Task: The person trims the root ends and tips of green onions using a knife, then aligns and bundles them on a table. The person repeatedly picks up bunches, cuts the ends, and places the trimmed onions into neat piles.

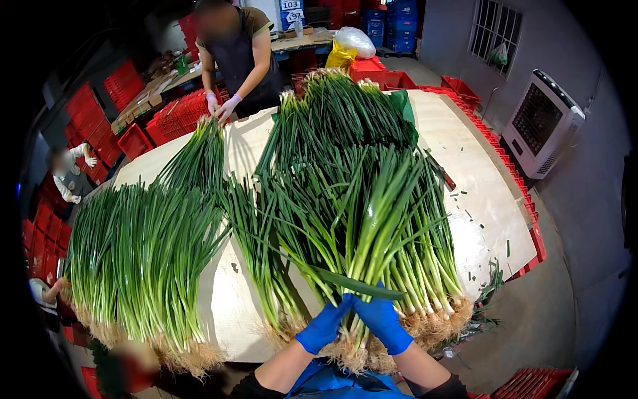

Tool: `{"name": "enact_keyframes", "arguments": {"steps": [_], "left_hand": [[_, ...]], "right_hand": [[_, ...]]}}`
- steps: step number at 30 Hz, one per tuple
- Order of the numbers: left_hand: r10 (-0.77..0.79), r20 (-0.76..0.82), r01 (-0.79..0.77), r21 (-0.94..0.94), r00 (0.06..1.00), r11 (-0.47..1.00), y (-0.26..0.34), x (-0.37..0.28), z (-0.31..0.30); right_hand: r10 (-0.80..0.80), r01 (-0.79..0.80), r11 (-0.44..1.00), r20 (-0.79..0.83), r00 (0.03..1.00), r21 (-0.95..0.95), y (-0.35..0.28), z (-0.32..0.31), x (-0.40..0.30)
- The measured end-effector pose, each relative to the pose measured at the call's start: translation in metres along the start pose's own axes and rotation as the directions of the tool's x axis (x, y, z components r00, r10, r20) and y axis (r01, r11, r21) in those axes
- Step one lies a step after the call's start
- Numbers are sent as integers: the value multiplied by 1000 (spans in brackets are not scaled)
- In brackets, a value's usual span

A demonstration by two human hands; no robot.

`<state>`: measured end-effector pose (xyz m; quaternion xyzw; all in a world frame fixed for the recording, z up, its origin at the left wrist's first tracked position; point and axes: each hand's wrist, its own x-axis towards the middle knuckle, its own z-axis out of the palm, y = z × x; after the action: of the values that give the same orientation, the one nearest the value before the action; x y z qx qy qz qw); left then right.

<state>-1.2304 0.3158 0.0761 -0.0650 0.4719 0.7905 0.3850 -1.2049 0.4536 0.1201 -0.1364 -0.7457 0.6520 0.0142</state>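
Note:
Both hands wear blue gloves and meet at the near edge of the table. My left hand (325, 324) and my right hand (383, 319) close around the lower stalks of a bunch of long green onions (369, 249), whose leaves point away from me. Its pale bulbs and stringy roots hang below my hands. Right beside it lies a row of green onions (433, 279) with roots towards me. A smaller bunch (264, 274) rests to the left. My fingertips are partly hidden by the stalks and a leaf.
A wide row of green onions (144, 259) covers the table's left part; another pile (349, 109) lies at the back. A knife with a reddish handle (448, 180) lies right on the pale tabletop (478, 199). Across, a gloved co-worker (249, 60) holds a bunch. Red crates (179, 117) stand around.

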Motion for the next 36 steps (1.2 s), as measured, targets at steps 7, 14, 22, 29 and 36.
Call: {"name": "enact_keyframes", "arguments": {"steps": [7, 14, 22, 29, 36], "left_hand": [[-16, -11, 14, -167, 1000, 986, 111, -55, 46], [247, 275, -201, -185, 929, 962, 157, -35, 15], [-240, -150, 272, 257, 959, 927, -30, 25, -106], [-43, -90, 92, 657, 995, 748, 14, -40, -101], [608, -370, -85, 805, 702, 587, 4, -53, -149]], "right_hand": [[-74, 86, 984, 79, 994, -157, -122, 27, 23], [-238, 234, 756, 77, 968, -611, -203, 55, 37], [350, -99, 621, 163, 922, -777, 48, 64, 23], [217, -26, 676, 166, 962, -736, 45, 75, 12], [136, 72, 641, 205, 969, -764, 21, 82, 40]]}}
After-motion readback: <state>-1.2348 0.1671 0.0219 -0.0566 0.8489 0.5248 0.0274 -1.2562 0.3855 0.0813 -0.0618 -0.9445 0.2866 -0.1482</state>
